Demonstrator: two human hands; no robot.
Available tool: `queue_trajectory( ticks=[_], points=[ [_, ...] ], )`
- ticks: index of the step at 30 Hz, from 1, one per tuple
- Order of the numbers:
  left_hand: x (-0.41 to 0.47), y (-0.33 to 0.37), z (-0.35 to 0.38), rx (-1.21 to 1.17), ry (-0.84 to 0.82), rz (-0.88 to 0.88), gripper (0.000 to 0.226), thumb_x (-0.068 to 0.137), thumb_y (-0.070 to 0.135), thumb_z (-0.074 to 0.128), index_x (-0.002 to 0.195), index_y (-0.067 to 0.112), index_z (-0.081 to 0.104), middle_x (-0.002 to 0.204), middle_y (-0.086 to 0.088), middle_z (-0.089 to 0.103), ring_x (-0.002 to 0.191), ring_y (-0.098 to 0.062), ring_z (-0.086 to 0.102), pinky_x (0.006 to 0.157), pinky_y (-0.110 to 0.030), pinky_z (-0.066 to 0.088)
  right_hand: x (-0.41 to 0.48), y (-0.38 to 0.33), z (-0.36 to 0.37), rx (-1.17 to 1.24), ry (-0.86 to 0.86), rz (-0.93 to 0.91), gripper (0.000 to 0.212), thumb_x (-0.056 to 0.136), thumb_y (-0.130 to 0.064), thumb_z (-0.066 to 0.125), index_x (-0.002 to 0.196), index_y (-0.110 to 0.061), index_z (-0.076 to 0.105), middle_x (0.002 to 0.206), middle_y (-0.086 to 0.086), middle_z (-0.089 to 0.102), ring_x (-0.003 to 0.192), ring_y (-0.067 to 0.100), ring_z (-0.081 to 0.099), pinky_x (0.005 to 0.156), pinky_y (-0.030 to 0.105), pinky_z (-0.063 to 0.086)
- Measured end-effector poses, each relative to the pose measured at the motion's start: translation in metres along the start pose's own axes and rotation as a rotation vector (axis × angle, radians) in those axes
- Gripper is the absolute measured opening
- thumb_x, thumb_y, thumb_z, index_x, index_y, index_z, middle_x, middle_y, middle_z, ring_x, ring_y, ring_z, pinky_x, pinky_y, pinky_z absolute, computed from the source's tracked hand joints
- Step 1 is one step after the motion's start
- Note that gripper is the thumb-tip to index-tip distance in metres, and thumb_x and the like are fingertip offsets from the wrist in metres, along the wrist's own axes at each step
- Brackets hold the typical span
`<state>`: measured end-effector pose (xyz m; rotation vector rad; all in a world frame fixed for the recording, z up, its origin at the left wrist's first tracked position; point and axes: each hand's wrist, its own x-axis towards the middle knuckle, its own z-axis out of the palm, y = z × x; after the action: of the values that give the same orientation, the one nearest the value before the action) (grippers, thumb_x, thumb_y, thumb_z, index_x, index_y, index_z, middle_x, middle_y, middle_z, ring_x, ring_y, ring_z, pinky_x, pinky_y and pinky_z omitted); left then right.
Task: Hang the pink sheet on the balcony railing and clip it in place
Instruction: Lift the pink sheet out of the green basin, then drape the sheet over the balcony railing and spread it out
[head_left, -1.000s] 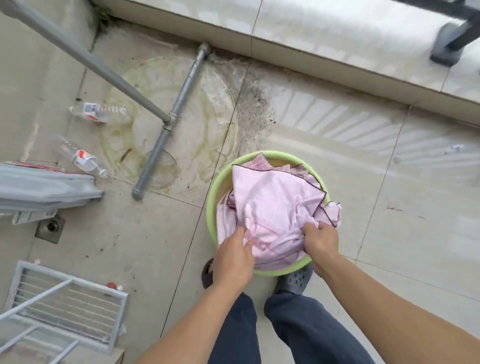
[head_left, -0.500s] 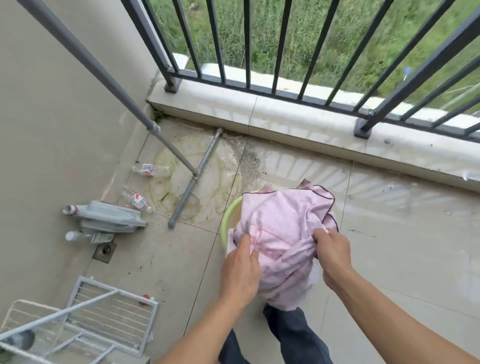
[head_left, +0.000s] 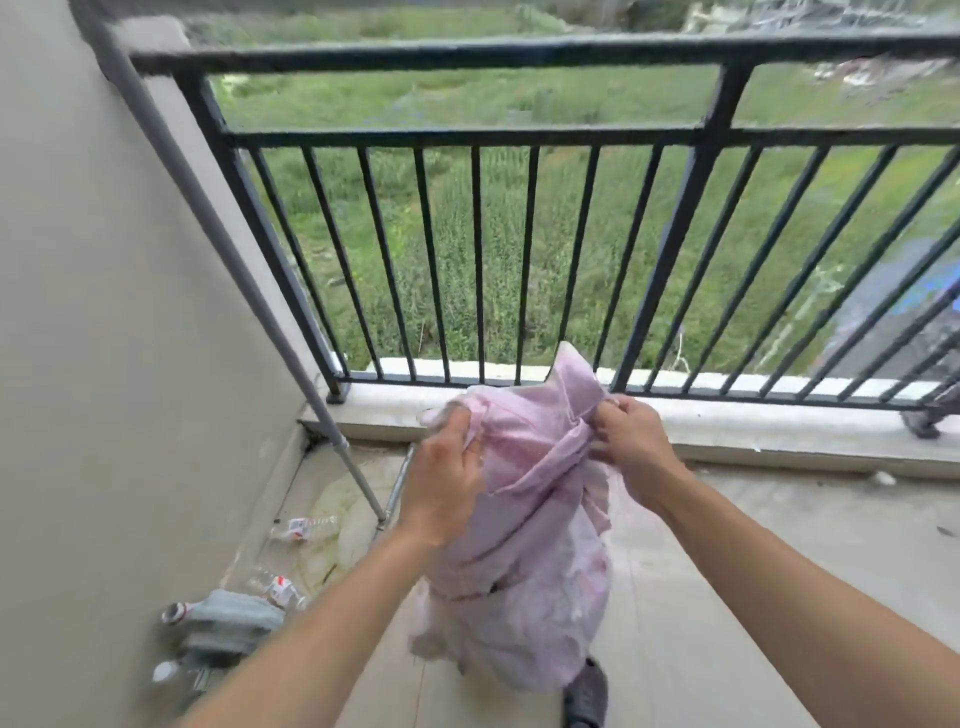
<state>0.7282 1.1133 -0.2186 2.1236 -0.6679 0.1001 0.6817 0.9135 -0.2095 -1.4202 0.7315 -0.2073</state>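
Balcony railing (head_left: 519, 52) ahead; both hands, left hand (head_left: 441, 480) and right hand (head_left: 634, 447), are pinching the bunched pink sheet (head_left: 524, 545) below it, which is risking slipping over.

1. The pink sheet (head_left: 524, 545) is a pale pink, thin cloth, bunched and crumpled into a loose bundle. It hangs in the lower centre of the frame, held up in the air above the floor. Its top rises to a soft peak just in front of the lowest part of the railing bars, and its bottom trails down toward the lower edge of the frame. Folds twist across its middle; motion blur hides its edges.

2. The balcony railing (head_left: 519, 137) is dark metal with a thick top rail, a second horizontal rail beneath it and many thin upright bars. It spans the upper half of the frame. Nothing hangs on it.
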Motion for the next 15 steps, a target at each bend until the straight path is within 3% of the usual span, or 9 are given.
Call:
queue_trajectory(
  ticks=[4,7,8,11,13,15],
  points=[
    [0.026,0.051,-0.048,-0.028,0.105,0.097,0.014,0.098,0.015,0.048,0.084,0.012,0.046,0.066,0.001,0.051,0.065,-0.031,0.056,0.055,-0.035,0.040,-0.040,-0.071,-0.003,-0.059,-0.300,-0.130,0.018,0.085,-0.001,0.049,0.101,-0.008,0.054,0.088,0.007,0.061,0.074,0.016,0.060,0.056,0.027,0.052],
    [0.049,0.087,-0.084,-0.091,0.155,0.188,0.017,0.098,0.011,0.048,0.082,0.013,0.049,0.066,0.002,0.051,0.060,-0.014,0.051,0.057,-0.027,0.040,-0.059,-0.116,-0.002,-0.189,-0.553,-0.197,0.050,0.074,-0.006,0.069,0.119,-0.016,0.051,0.109,0.011,0.062,0.090,0.020,0.063,0.077,0.033,0.057],
    [0.057,0.099,-0.097,-0.098,0.183,0.215,0.017,0.098,0.011,0.049,0.082,0.014,0.049,0.065,0.004,0.052,0.058,-0.005,0.050,0.057,-0.021,0.040,-0.067,-0.128,0.003,-0.259,-0.589,-0.238,0.050,0.072,-0.006,0.073,0.117,-0.017,0.054,0.110,0.011,0.062,0.094,0.021,0.064,0.084,0.035,0.057],
    [0.075,0.125,-0.138,-0.067,0.242,0.307,0.017,0.098,0.012,0.050,0.081,0.015,0.049,0.063,0.008,0.054,0.058,-0.003,0.053,0.053,-0.015,0.040,-0.086,-0.166,0.022,-0.414,-0.435,-0.476,0.019,0.077,-0.001,0.070,0.091,-0.015,0.070,0.093,0.007,0.071,0.088,0.019,0.069,0.082,0.040,0.059],
    [0.085,0.137,-0.165,-0.056,0.272,0.362,0.016,0.097,0.012,0.051,0.082,0.008,0.049,0.062,0.005,0.052,0.056,-0.010,0.048,0.052,-0.021,0.038,-0.098,-0.196,0.034,-0.458,-0.248,-0.677,0.022,0.078,0.004,0.061,0.081,-0.014,0.071,0.081,0.003,0.070,0.079,0.018,0.068,0.073,0.034,0.060],
    [0.094,0.152,-0.194,-0.060,0.331,0.382,0.019,0.097,0.015,0.052,0.079,0.010,0.046,0.060,0.009,0.044,0.054,-0.006,0.041,0.051,-0.021,0.034,-0.111,-0.232,0.044,-0.436,-0.157,-0.841,0.025,0.077,0.007,0.057,0.080,-0.013,0.070,0.073,-0.003,0.065,0.071,0.012,0.063,0.063,0.022,0.055]
  ],
)
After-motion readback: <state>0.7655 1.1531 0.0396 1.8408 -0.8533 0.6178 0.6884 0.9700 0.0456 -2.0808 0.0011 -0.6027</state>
